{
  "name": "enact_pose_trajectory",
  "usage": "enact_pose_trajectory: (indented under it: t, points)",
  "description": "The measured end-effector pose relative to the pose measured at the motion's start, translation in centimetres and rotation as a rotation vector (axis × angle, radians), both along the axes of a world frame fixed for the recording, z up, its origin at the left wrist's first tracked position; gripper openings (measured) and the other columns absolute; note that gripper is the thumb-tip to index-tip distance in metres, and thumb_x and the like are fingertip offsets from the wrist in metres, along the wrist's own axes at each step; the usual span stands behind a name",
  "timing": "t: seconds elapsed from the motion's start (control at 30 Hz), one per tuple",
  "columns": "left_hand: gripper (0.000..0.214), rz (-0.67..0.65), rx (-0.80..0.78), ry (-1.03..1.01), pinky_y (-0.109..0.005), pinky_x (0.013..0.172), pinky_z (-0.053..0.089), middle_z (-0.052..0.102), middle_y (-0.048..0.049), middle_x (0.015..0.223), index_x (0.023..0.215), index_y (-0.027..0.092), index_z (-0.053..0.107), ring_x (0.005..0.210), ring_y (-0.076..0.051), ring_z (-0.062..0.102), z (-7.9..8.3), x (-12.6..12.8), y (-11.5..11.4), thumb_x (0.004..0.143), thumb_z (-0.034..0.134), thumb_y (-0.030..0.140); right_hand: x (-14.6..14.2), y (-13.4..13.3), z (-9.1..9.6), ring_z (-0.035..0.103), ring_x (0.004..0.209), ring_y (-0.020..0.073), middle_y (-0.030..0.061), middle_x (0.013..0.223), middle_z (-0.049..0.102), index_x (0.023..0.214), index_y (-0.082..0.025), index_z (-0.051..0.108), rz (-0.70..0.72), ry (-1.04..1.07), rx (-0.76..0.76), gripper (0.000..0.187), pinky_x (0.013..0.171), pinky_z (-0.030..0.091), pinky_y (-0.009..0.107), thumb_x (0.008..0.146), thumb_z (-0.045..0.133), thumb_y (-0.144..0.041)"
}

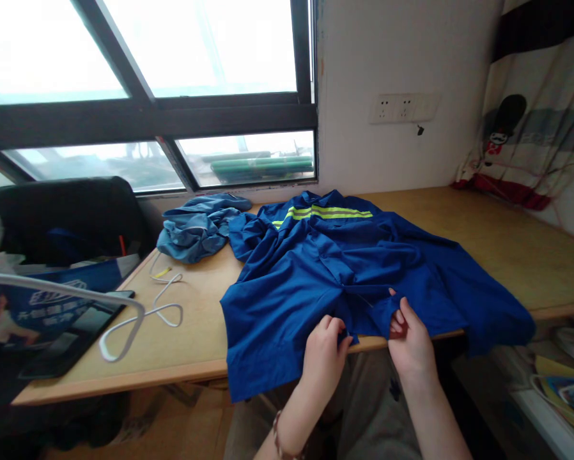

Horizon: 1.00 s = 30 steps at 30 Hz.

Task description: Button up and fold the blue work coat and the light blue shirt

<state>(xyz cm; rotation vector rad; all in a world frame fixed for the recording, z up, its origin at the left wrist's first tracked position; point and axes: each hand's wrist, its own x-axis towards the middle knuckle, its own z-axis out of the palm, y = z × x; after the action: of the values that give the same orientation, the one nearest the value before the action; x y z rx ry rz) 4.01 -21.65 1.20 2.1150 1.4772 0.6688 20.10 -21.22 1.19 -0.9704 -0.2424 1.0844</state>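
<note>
Left hand, right hand seemingly pinch jacket.

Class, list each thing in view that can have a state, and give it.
Blue jacket: spread out, front parted at the hem
Left hand: pinching the jacket
Right hand: pinching the jacket
Light-blue garment: crumpled
White cable: loosely looped
Black tablet-like slab: lying flat
Wall sockets: no plugs inserted

A white cable loops near a dark slab, possibly a tablet, as crumpled pale-blue cloth rests on the surface by a window.
</note>
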Motion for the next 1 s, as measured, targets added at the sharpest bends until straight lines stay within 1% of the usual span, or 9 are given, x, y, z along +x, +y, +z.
enact_pose_trajectory:
  t: [0.13, 0.23, 0.3, 0.4, 0.5, 0.63, 0.77, 0.87, 1.0]
  points:
    - [0.006, -0.024, 0.01, 0.098, -0.025, 0.069, 0.039, 0.055, -0.0027, 0.085, 0.084, 0.019, 0.055, 0.08, -0.016, 0.053, 0.3, -1.0, -0.3, 0.079, 0.051, 0.018, -1.0, -0.5, 0.2, 0.029, 0.045, 0.0057, -0.0068, 0.049, 0.032, 0.082, -0.016, 0.066, 0.186, -0.268, -0.023, 0.028, 0.042, 0.023, 0.019, 0.07, 0.065, -0.041]
    - [0.012, -0.035, 0.024, 0.109, -0.023, 0.067, 0.038, 0.056, -0.0015, 0.086, 0.091, 0.022, 0.056, 0.079, -0.015, 0.054, 0.2, -1.0, -0.1, 0.079, 0.054, 0.023, -2.3, -0.7, 0.2, 0.033, 0.045, 0.0075, -0.0049, 0.046, 0.036, 0.069, -0.014, 0.066, 0.435, -0.629, -0.019, 0.031, 0.046, 0.025, 0.022, 0.077, 0.057, -0.043]
    - [0.014, -0.035, 0.023, 0.114, -0.023, 0.064, 0.037, 0.057, -0.0004, 0.083, 0.091, 0.023, 0.056, 0.076, -0.014, 0.054, 0.2, -0.8, 0.2, 0.077, 0.056, 0.024, -3.0, -0.7, 0.1, 0.041, 0.049, 0.0103, -0.002, 0.048, 0.045, 0.066, -0.014, 0.065, 0.52, -0.871, -0.005, 0.034, 0.049, 0.029, 0.023, 0.08, 0.052, -0.042]
    - [0.012, -0.041, -0.004, 0.113, -0.023, 0.061, 0.035, 0.059, 0.0004, 0.076, 0.084, 0.021, 0.057, 0.07, -0.014, 0.054, 0.2, -0.8, 0.5, 0.073, 0.06, 0.023, -3.5, -0.4, -0.2, 0.053, 0.061, 0.0163, 0.0046, 0.062, 0.061, 0.069, -0.016, 0.067, 0.515, -1.153, -0.009, 0.035, 0.057, 0.037, 0.025, 0.082, 0.046, -0.039]
    - [0.009, -0.047, -0.089, 0.069, -0.022, 0.057, 0.033, 0.059, 0.0014, 0.069, 0.078, 0.02, 0.058, 0.064, -0.012, 0.053, 0.3, -1.7, 0.6, 0.07, 0.061, 0.022, -3.3, -0.1, -0.4, 0.058, 0.066, 0.0194, 0.0083, 0.07, 0.066, 0.07, -0.018, 0.069, 0.463, -1.326, -0.071, 0.037, 0.06, 0.039, 0.025, 0.084, 0.043, -0.04]
    - [0.007, -0.109, -0.19, -0.089, -0.021, 0.054, 0.033, 0.059, 0.0008, 0.065, 0.067, 0.018, 0.058, 0.058, -0.011, 0.05, 0.7, -3.7, 0.3, 0.071, 0.058, 0.023, -2.8, 0.1, -0.5, 0.061, 0.069, 0.0206, 0.0084, 0.073, 0.067, 0.074, -0.022, 0.07, 0.411, -1.448, -0.111, 0.035, 0.059, 0.038, 0.025, 0.084, 0.043, -0.041]
    - [0.011, -0.161, -0.218, -0.23, -0.02, 0.053, 0.034, 0.059, 0.0011, 0.065, 0.077, 0.017, 0.059, 0.056, -0.01, 0.049, 1.2, -4.4, 0.3, 0.076, 0.055, 0.028, -3.0, -0.2, -0.7, 0.061, 0.073, 0.0204, 0.0078, 0.076, 0.067, 0.079, -0.024, 0.07, 0.417, -1.519, -0.106, 0.032, 0.06, 0.037, 0.025, 0.086, 0.041, -0.037]
    - [0.018, -0.145, -0.118, -0.115, -0.021, 0.056, 0.034, 0.06, 0.001, 0.073, 0.084, 0.02, 0.06, 0.062, -0.012, 0.051, 1.2, -3.3, 0.4, 0.069, 0.064, 0.03, -3.1, -0.2, -1.0, 0.06, 0.074, 0.0198, 0.0077, 0.079, 0.066, 0.084, -0.023, 0.068, 0.405, -1.563, -0.132, 0.032, 0.061, 0.036, 0.025, 0.087, 0.039, -0.034]
    - [0.01, -0.097, -0.037, 0.026, -0.023, 0.058, 0.033, 0.059, 0.0004, 0.07, 0.072, 0.019, 0.058, 0.064, -0.013, 0.052, 0.8, -1.7, 0.3, 0.067, 0.066, 0.022, -2.5, 0.1, -1.3, 0.06, 0.075, 0.0197, 0.0078, 0.08, 0.066, 0.09, -0.021, 0.067, 0.349, -1.663, -0.209, 0.031, 0.059, 0.034, 0.026, 0.088, 0.037, -0.031]
